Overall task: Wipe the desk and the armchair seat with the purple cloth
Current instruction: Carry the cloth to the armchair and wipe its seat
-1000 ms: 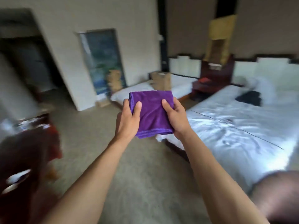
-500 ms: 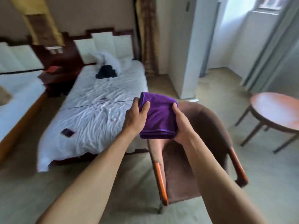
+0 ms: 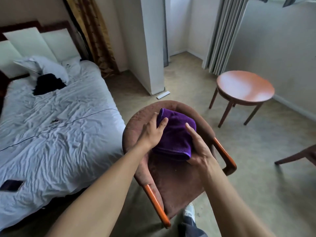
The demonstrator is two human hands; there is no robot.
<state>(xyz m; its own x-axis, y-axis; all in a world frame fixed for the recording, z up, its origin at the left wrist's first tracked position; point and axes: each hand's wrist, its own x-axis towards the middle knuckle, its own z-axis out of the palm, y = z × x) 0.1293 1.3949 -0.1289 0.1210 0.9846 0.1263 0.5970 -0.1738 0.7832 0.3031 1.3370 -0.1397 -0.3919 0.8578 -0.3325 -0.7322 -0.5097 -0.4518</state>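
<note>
The folded purple cloth (image 3: 174,134) is held between both hands above the brown armchair (image 3: 172,182), over the back part of its seat. My left hand (image 3: 151,132) grips the cloth's left edge, thumb on top. My right hand (image 3: 199,147) holds the right and lower edge from the side and underneath. The armchair has a curved padded back and orange wooden armrests, and it stands directly below me. No desk is in view.
A bed with white sheets (image 3: 51,125) stands to the left, with a dark garment (image 3: 47,83) near the pillow and a phone (image 3: 11,185) near its foot. A round wooden table (image 3: 244,88) stands at the right, with another chair's leg (image 3: 297,155) beyond. My shoe (image 3: 189,212) shows below.
The view has swung right from the beds to the armchair. Both hands have lowered the cloth toward the armchair seat, and my right hand has shifted under the cloth's lower edge.
</note>
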